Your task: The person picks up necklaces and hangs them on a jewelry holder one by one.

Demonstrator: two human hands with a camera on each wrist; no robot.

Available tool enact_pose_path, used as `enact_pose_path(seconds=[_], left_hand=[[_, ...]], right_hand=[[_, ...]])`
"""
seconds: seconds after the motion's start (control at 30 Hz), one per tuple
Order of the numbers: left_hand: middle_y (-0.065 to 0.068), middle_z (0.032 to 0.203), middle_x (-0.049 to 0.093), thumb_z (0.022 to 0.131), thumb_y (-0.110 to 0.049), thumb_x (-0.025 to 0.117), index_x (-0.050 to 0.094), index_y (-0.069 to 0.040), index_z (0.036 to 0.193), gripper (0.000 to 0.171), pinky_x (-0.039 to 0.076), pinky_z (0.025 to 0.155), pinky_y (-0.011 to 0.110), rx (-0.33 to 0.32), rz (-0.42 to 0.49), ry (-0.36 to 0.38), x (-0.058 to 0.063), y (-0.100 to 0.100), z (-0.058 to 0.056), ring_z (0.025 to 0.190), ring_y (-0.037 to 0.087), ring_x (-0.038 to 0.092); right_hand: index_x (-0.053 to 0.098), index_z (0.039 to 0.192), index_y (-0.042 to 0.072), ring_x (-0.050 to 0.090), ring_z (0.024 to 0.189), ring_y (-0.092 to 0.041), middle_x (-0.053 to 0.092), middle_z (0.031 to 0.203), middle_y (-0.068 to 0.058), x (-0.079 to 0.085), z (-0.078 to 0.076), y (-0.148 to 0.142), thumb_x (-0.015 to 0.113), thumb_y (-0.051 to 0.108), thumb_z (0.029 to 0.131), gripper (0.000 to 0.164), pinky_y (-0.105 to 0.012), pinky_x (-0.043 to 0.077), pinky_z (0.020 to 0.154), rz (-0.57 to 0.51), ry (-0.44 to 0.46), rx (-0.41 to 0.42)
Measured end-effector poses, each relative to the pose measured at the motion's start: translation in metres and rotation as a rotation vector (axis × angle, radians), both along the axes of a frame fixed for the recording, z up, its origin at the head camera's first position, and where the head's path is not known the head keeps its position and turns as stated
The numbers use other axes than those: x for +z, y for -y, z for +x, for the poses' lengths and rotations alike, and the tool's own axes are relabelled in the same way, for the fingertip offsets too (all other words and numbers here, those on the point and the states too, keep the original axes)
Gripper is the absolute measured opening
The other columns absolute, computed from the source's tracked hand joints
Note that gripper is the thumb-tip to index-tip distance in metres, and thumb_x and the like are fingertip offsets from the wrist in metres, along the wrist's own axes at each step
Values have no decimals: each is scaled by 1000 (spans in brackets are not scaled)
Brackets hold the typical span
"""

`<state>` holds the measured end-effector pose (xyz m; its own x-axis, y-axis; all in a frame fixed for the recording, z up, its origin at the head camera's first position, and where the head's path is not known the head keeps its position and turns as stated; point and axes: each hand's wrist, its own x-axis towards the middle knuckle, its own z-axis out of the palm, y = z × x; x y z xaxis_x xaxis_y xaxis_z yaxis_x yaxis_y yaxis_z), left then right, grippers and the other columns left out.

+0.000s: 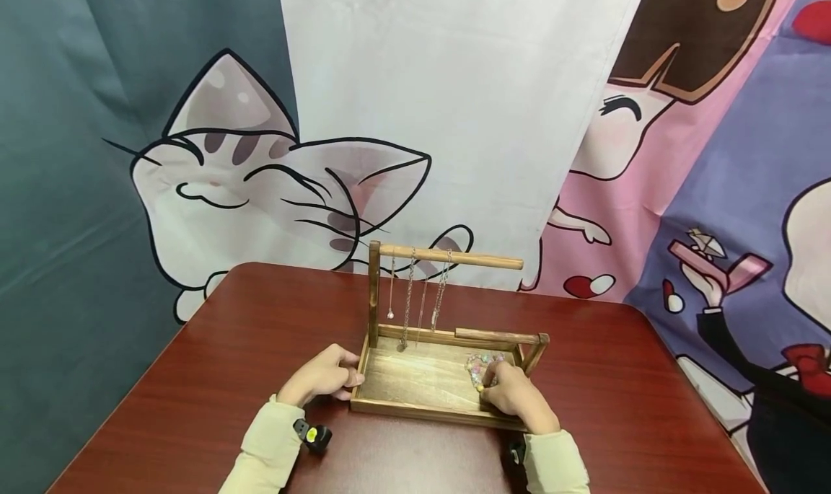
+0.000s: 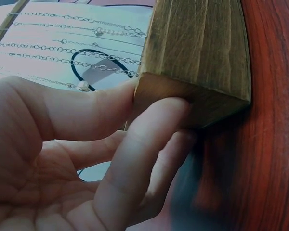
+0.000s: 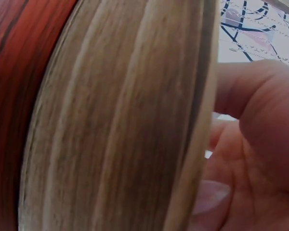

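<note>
A wooden jewelry stand (image 1: pixel 415 409) with a low tray base stands on the table. My left hand (image 1: pixel 327 373) grips its left end; in the left wrist view the thumb and fingers (image 2: pixel 135 149) lie at a wooden corner. Inside the tray's right end, colorful beaded bracelets (image 1: pixel 476 364) lie on the wooden floor. My right hand (image 1: pixel 513 393) reaches in over them, fingertips pinching at a beaded bracelet beside a yellow bead. In the right wrist view the tray's front wall (image 3: pixel 111 120) hides the fingertips and the bracelets.
Several thin necklaces (image 1: pixel 407 299) hang from the stand's tall upper bar (image 1: pixel 454 256). A shorter bar (image 1: pixel 496 334) sits low at the right. The reddish-brown table (image 1: pixel 273 321) surrounds the stand, with a cartoon-printed cloth (image 1: pixel 441 83) behind it.
</note>
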<state>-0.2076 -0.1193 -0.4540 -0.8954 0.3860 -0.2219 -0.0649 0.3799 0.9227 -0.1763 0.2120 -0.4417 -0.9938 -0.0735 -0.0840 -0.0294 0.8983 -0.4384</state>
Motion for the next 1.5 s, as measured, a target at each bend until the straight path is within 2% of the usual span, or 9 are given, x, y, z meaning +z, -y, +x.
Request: enact_pose_path(seconds=[0.1, 0.17, 0.33, 0.47, 0.6, 0.8, 1.07, 1.23, 1.5], left_hand=[[13, 84, 63, 83, 1, 62, 42, 22, 122, 49, 56, 58, 31, 5, -2, 3, 0, -1, 0, 73, 19, 63], [13, 84, 63, 83, 1, 62, 42, 22, 122, 49, 56, 58, 31, 0, 2, 3, 0, -2, 0, 72, 19, 63], [14, 85, 64, 83, 0, 62, 42, 21, 122, 49, 56, 58, 31, -3, 5, 7, -1, -2, 0, 72, 19, 63], [12, 86, 64, 83, 0, 62, 42, 21, 123, 49, 56, 59, 31, 2, -3, 4, -3, -1, -1, 72, 17, 62], [13, 89, 64, 83, 0, 61, 39, 23, 123, 51, 56, 61, 31, -19, 6, 5, -5, 0, -1, 74, 18, 62], [13, 88, 64, 83, 0, 62, 40, 23, 123, 51, 56, 60, 31, -14, 5, 0, -4, 0, -1, 75, 19, 63], [10, 85, 63, 83, 0, 62, 40, 22, 123, 51, 56, 60, 31, -14, 5, 6, -4, 0, 0, 72, 16, 61], [12, 88, 65, 82, 1, 62, 40, 22, 123, 51, 56, 60, 31, -9, -2, 5, -3, 0, 1, 71, 16, 60], [16, 90, 66, 83, 0, 62, 41, 22, 122, 50, 56, 60, 32, -3, -4, -7, 1, 0, 4, 76, 21, 64]], right_hand=[[59, 75, 12, 46, 60, -17, 52, 63, 0, -1, -1, 1, 67, 6, 67, 13, -31, 39, 54, -37, -18, 34], [59, 77, 13, 45, 58, -16, 50, 60, 1, -2, -1, 0, 64, 3, 67, 15, -30, 37, 51, -48, -31, 5], [59, 83, 14, 46, 61, -20, 49, 65, -1, -4, -1, 0, 58, -1, 66, 22, -34, 37, 51, 13, -67, -80], [60, 84, 12, 48, 64, -22, 52, 73, -4, -5, -1, 1, 58, -2, 64, 25, -36, 40, 53, 43, -64, -66], [61, 78, 14, 49, 63, -20, 53, 70, -2, -4, 1, 0, 59, -1, 64, 21, -36, 40, 52, 64, -47, -74], [58, 70, 17, 49, 61, -18, 51, 64, 2, -3, 1, -1, 65, 6, 66, 14, -35, 40, 52, 66, -28, -47], [54, 64, 19, 47, 60, -15, 50, 61, 2, -4, 2, 2, 71, 14, 70, 19, -33, 39, 52, 66, -28, 11], [53, 68, 15, 46, 65, -14, 48, 65, 3, -6, 2, 4, 68, 14, 78, 18, -31, 40, 58, 51, -73, 77], [52, 75, 13, 47, 66, -14, 49, 66, 2, 0, 1, 6, 60, 10, 85, 14, -30, 40, 59, -65, -127, 57]])
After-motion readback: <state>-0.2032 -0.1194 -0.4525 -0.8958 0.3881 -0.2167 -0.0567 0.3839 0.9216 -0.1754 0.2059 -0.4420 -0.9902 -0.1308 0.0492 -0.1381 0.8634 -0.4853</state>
